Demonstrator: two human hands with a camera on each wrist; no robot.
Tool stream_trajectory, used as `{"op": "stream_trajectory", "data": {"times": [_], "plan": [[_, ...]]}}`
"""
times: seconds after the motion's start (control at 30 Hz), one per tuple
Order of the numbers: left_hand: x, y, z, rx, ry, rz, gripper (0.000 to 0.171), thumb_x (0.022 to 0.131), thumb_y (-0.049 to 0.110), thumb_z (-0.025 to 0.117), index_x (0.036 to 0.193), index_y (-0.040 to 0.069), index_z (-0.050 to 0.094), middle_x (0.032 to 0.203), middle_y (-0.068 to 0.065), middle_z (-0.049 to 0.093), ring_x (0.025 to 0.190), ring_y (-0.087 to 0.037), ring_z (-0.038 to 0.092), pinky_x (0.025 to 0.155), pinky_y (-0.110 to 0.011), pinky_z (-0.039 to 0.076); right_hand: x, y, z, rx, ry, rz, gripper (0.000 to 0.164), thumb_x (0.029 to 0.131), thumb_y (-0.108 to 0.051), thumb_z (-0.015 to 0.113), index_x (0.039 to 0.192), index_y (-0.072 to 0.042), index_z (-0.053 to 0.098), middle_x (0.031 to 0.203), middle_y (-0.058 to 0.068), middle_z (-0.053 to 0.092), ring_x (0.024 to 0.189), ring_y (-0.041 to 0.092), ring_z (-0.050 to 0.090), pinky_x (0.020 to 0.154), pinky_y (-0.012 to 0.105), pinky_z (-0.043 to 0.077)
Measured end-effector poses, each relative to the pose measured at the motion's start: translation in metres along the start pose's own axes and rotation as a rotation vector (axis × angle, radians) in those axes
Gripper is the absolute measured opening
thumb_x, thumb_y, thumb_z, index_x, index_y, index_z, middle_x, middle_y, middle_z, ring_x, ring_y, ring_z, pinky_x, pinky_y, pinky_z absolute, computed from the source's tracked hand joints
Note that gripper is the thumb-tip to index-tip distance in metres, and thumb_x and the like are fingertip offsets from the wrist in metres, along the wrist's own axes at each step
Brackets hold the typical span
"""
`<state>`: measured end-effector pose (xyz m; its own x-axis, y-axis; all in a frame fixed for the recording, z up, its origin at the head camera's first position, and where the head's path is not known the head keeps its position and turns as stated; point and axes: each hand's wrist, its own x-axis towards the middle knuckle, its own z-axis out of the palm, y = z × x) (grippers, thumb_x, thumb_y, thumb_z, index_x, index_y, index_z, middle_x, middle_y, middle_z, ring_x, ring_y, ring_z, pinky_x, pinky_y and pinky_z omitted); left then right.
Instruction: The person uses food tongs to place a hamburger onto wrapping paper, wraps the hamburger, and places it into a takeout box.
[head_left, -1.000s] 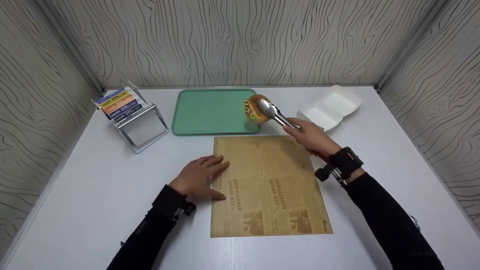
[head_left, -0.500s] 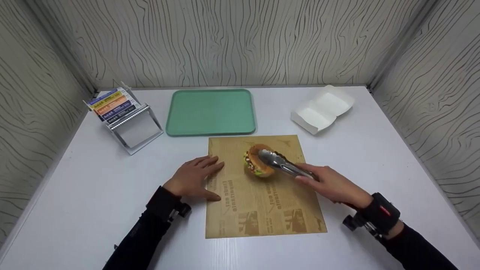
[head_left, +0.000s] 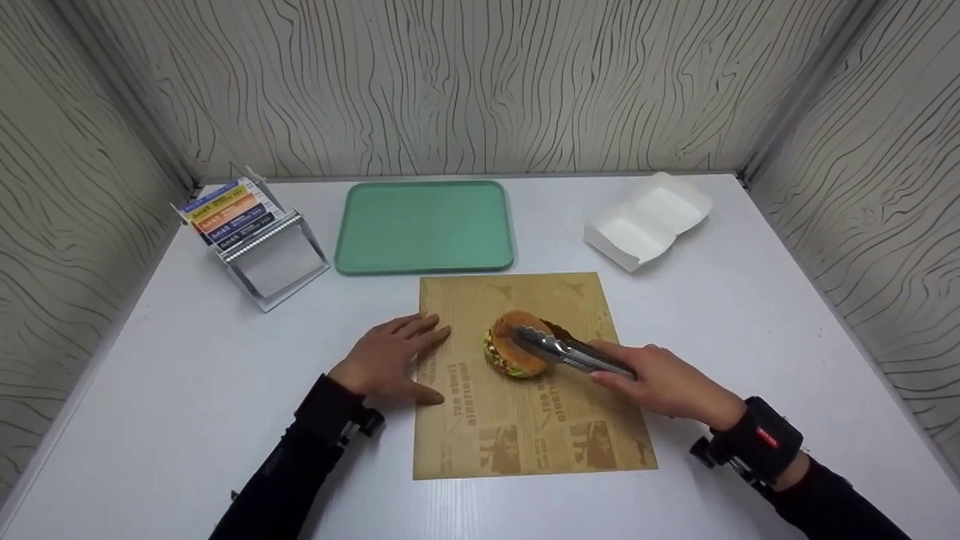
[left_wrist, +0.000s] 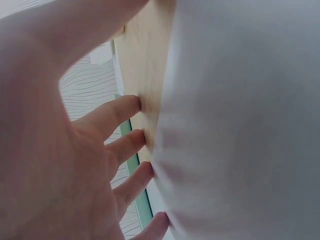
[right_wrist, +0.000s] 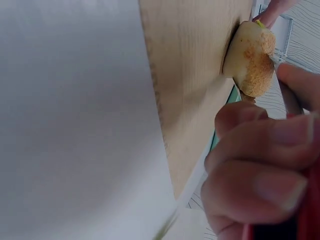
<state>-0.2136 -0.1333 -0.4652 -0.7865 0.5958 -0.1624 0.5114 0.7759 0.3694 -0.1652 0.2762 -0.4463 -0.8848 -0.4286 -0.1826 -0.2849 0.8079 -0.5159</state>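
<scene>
A burger (head_left: 506,351) with a browned bun and a colourful filling sits on a sheet of brown printed wrapping paper (head_left: 491,420). My right hand (head_left: 660,379) grips metal tongs (head_left: 592,355), and their scalloped ends lie around the bun from the right. In the right wrist view the curled fingers (right_wrist: 250,165) show up close, with the burger (right_wrist: 250,57) beyond them on the paper. My left hand (head_left: 390,358) rests with spread fingers on the paper's left edge. The left wrist view shows those fingertips (left_wrist: 141,136) touching down along that edge.
Behind the paper lies a green tray (head_left: 424,225). An open white folding box (head_left: 649,219) stands at the back right. To the left is a metal stand (head_left: 266,259) with colourful printed labels. Patterned walls (head_left: 480,82) enclose the white table on three sides.
My right hand has brought the burger in the tongs from the tray's right edge towards me, down onto the paper. The left hand has stayed in place on the paper.
</scene>
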Motion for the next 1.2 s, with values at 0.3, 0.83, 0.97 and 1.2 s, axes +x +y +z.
{"op": "stream_trajectory", "data": {"times": [0.3, 0.83, 0.97, 1.2], "plan": [[-0.0005, 0.0, 0.0007, -0.014, 0.0, -0.002, 0.098, 0.08, 0.057, 0.082, 0.161, 0.02, 0.04, 0.169, -0.007, 0.032, 0.157, -0.036, 0.025, 0.122, -0.062, 0.026, -0.0018, -0.0008, -0.002, -0.072, 0.005, 0.018, 0.068, 0.1, -0.059, 0.059, 0.152, -0.016, 0.053, 0.104, 0.004, 0.07, 0.079, 0.014, 0.056, 0.067, 0.029, 0.044], [-0.001, -0.0006, 0.0002, -0.014, -0.006, -0.003, 0.098, 0.081, 0.057, 0.082, 0.161, 0.019, 0.04, 0.169, -0.008, 0.032, 0.157, -0.036, 0.025, 0.123, -0.061, 0.025, -0.0044, 0.0056, -0.0014, -0.041, 0.005, 0.013, 0.066, 0.098, -0.059, 0.062, 0.154, -0.026, 0.047, 0.094, 0.001, 0.068, 0.074, 0.012, 0.059, 0.059, 0.027, 0.046], [-0.0007, -0.0008, 0.0002, -0.008, -0.008, -0.009, 0.098, 0.081, 0.057, 0.081, 0.161, 0.02, 0.039, 0.169, -0.008, 0.032, 0.157, -0.035, 0.025, 0.123, -0.06, 0.025, -0.0044, 0.0045, -0.0044, -0.068, 0.008, 0.019, 0.069, 0.098, -0.06, 0.062, 0.156, -0.027, 0.046, 0.095, 0.001, 0.068, 0.077, 0.012, 0.058, 0.063, 0.028, 0.045], [0.0007, 0.0008, 0.0002, 0.01, -0.016, -0.017, 0.097, 0.082, 0.059, 0.081, 0.161, 0.022, 0.039, 0.17, -0.006, 0.031, 0.158, -0.034, 0.024, 0.124, -0.059, 0.025, -0.0066, -0.0009, -0.0077, -0.156, 0.053, 0.012, 0.073, 0.095, -0.063, 0.064, 0.155, -0.026, 0.046, 0.084, -0.004, 0.061, 0.073, 0.012, 0.053, 0.065, 0.03, 0.041]]}}
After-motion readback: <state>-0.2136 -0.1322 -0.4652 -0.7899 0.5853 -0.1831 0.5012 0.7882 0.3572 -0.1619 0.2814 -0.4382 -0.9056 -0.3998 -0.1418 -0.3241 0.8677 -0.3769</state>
